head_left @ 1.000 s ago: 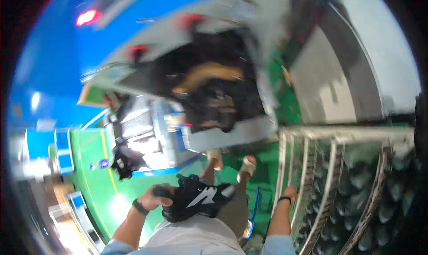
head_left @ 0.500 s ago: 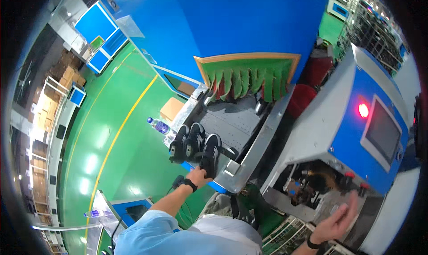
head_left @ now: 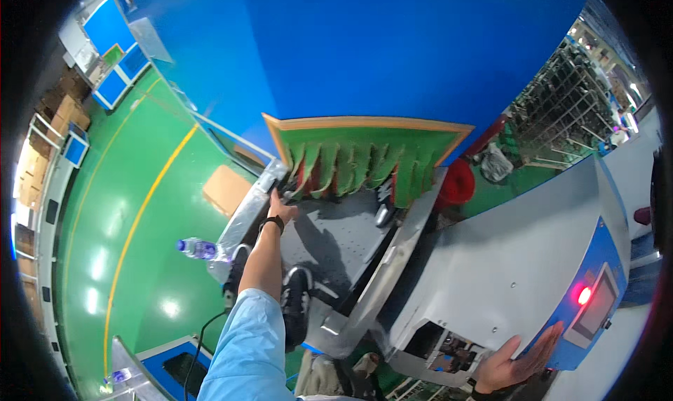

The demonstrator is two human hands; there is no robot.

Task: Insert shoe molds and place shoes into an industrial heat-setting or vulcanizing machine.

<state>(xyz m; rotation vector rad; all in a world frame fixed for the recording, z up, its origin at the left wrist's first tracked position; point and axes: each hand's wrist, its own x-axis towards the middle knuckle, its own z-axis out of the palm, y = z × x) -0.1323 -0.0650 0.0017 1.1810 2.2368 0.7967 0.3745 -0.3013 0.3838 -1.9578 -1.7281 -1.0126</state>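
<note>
My left hand (head_left: 282,209) reaches over the belt (head_left: 329,226) to the left rail beside the green curtain. Its thumb and forefinger are apart, beside a small dark thing that I cannot make out. Below my forearm, a black shoe (head_left: 297,303) with white laces rests at the belt's near end. Another dark shoe (head_left: 237,271) shows partly behind my arm. A further shoe (head_left: 383,210) sits by the right rail, partly under the curtain. At the lower right, my right hand (head_left: 515,367) is open, fingers stretched out, in front of the grey and blue machine.
The blue machine (head_left: 392,50) rises over the belt, with green curtain strips (head_left: 357,166) across its opening. A plastic bottle (head_left: 198,249) is by the left rail, near a cardboard box (head_left: 226,190). On the right are a red bucket (head_left: 457,182) and a glowing red light (head_left: 584,296).
My left hand has left the black shoe at the near end and moved forward to the curtain's left side. My right hand stays open at the lower right. The view has shifted.
</note>
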